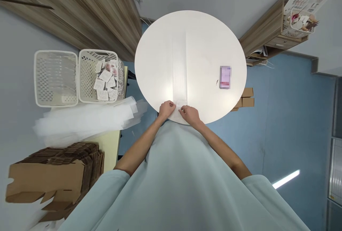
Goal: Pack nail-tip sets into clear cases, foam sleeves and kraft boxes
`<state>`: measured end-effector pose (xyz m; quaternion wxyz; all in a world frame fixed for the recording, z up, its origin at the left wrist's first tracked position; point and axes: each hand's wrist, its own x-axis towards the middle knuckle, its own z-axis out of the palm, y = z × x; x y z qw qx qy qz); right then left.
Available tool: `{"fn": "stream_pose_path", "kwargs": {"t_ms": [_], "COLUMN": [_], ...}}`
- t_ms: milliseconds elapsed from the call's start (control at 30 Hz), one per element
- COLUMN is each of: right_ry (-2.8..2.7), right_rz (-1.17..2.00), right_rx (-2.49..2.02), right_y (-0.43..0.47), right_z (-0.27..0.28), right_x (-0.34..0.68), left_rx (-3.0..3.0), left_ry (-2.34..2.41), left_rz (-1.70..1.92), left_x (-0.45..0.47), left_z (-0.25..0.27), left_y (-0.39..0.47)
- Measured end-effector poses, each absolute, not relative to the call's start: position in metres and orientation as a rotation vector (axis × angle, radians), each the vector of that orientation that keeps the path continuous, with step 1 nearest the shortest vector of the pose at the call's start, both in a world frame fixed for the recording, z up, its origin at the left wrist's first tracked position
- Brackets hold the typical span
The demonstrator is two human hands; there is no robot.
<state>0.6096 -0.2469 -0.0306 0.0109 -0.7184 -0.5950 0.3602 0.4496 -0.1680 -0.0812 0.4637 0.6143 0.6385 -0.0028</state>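
A long translucent wrapping strip lies lengthwise on the round white table, its near end at the edge in front of me. On that near end rests a small whitish packet, pale and hard to make out. My left hand is closed in a pinch at the strip's left near corner, beside the packet. From the right, my right hand curls its fingers over the near end, thumb and fingertips pinched close to the packet. The exact fold under the fingertips is too small to see.
A phone-like pinkish rectangle lies on the table's right side. To the left stand a white basket of small carded packets, another white basket, stacked wrapping sheets and flattened cardboard boxes. Brown boxes sit right of the table.
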Motion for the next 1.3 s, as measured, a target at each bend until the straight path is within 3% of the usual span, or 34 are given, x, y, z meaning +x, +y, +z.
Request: {"fn": "stream_pose_path", "kwargs": {"t_ms": [167, 567, 700, 833, 1300], "right_ry": [-1.411, -1.068, -1.039, -1.029, -0.661], "right_rz": [1.038, 1.293, 1.317, 1.329, 1.643], "right_rx": [-2.43, -2.332, -2.324, -2.319, -2.002], "right_y": [-0.246, -0.246, -0.244, -0.243, -0.237], "right_z": [-0.044, -0.071, -0.07, -0.07, -0.069], "right_x": [0.637, 0.628, 0.63, 0.632, 0.65], "left_rx": [1.53, 1.83, 2.258, 2.383, 2.525], "left_ry": [1.584, 1.601, 1.215, 0.87, 0.72], "left_rz": [-0.019, -0.031, 0.152, 0.088, -0.039], "left_x": [0.452, 0.455, 0.459, 0.457, 0.446], "left_z": [-0.082, -0.074, -0.063, -0.059, -0.069], "left_y": [-0.17, -0.174, -0.184, -0.192, -0.181]}}
